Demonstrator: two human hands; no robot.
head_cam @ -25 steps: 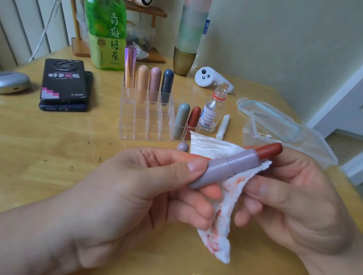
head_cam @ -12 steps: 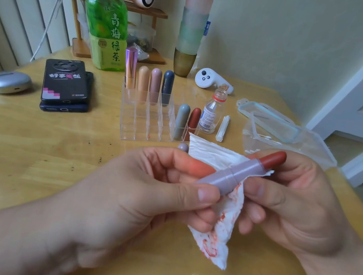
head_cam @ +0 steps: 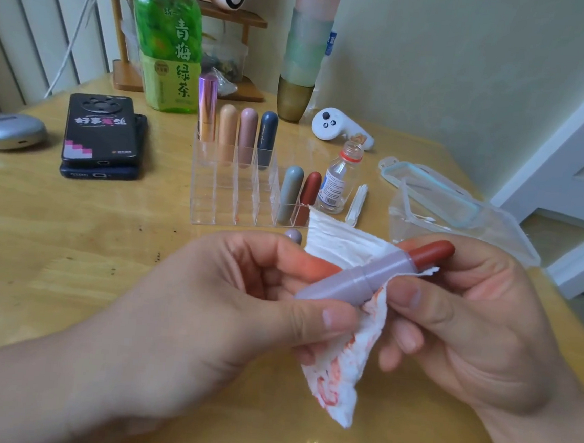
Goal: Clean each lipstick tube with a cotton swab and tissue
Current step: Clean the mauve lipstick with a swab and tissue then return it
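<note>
The wiping step seems in hand: the left hand (head_cam: 241, 298) grips the base of the lilac lipstick tube (head_cam: 359, 280) between both hands, the right hand (head_cam: 479, 326) pinches the stained tissue (head_cam: 338, 366) against its collar, and the next move probably calls for turning the tube.

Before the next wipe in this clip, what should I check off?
1. Left hand grips lipstick: ok.
2. Right hand pinches tissue against lipstick: ok.
3. Clean white area left on tissue: ok.
4. Lipstick free of smears: cannot tell.
5. Cap on table by organizer: ok.
6. Empty slot in organizer: ok.
</note>
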